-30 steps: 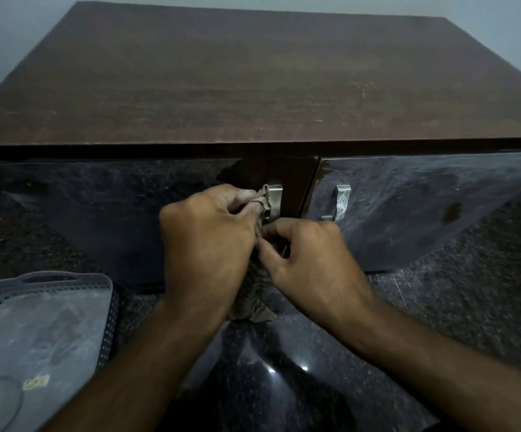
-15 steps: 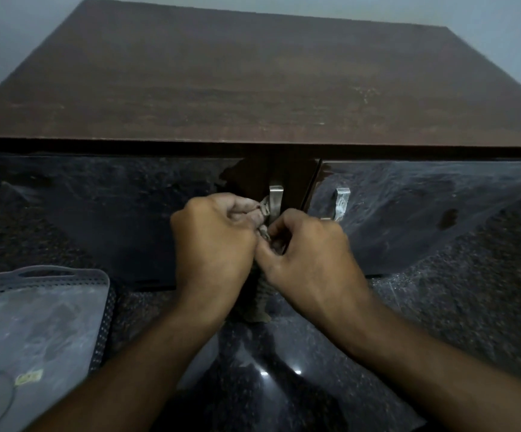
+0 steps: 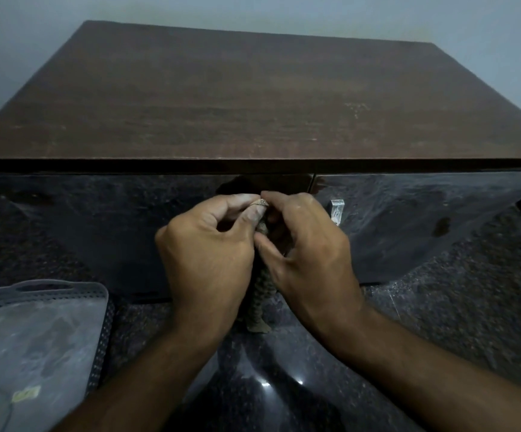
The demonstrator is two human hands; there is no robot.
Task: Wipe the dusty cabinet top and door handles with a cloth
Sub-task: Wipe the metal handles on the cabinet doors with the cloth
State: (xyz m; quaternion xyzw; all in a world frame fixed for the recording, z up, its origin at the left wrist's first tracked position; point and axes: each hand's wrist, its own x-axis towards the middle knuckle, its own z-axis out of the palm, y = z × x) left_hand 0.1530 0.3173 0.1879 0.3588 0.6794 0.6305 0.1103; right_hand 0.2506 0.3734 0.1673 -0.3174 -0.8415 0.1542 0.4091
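A dark brown cabinet top (image 3: 253,98) fills the upper half of the view, with two glossy dark doors (image 3: 97,226) below it. Both hands meet at the middle of the front, where the left door's handle is hidden behind them. My left hand (image 3: 206,254) and my right hand (image 3: 309,254) pinch a beige patterned cloth (image 3: 260,294) between them, its tail hanging down between the wrists. The right door's metal handle (image 3: 336,212) shows bare just right of my right hand.
A grey perforated plastic tray (image 3: 34,325) with a handle slot lies on the floor at lower left. Dark speckled polished floor (image 3: 455,307) surrounds the cabinet. A pale wall stands behind the cabinet.
Both hands have risen together along the left door's handle, now covering it fully. The view has tilted up, showing more wall.
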